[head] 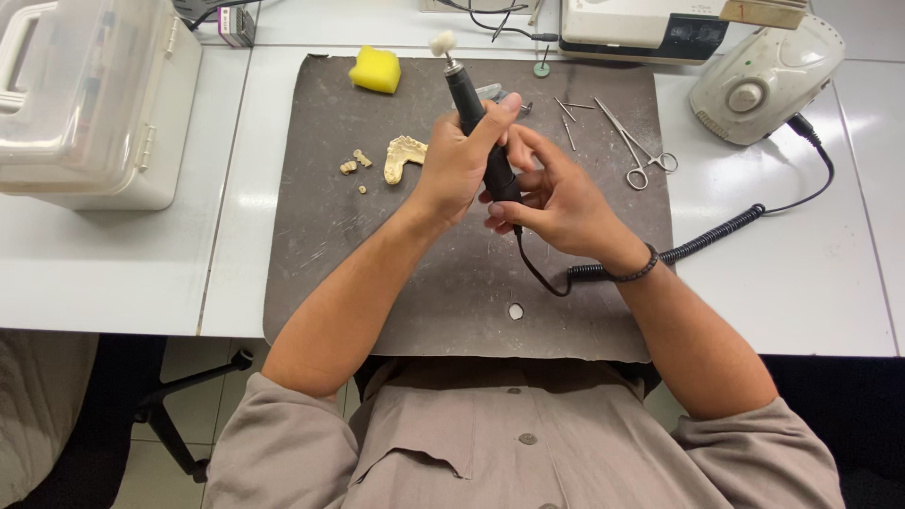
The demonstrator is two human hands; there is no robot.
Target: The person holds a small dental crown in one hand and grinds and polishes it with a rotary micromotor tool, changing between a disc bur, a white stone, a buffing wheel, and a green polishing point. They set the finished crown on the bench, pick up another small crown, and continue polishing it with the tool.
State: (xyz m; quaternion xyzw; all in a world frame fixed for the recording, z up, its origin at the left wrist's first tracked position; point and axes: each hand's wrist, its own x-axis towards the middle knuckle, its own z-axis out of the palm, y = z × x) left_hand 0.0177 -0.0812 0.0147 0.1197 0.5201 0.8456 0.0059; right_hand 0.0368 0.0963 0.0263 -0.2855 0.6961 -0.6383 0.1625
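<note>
Brown work mat (377,273) on white bench: left hand (457,165) fully gripping black rotary handpiece (476,123) (white buff tip pointing far), right hand (556,203) fingers pinching its lower end.

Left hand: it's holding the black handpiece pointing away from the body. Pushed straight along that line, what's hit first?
Probably nothing on the mat: past the white buff tip, the left hand would meet the cables at the table's back edge, though depth is unclear.

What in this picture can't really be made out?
Head view only:
- Lower handpiece: covered by the left hand and right hand.
- Plastic case: cut off by the left and top edges.
- Grey device: cut off by the top edge.
- Small tooth pieces: too small to tell apart.
</note>
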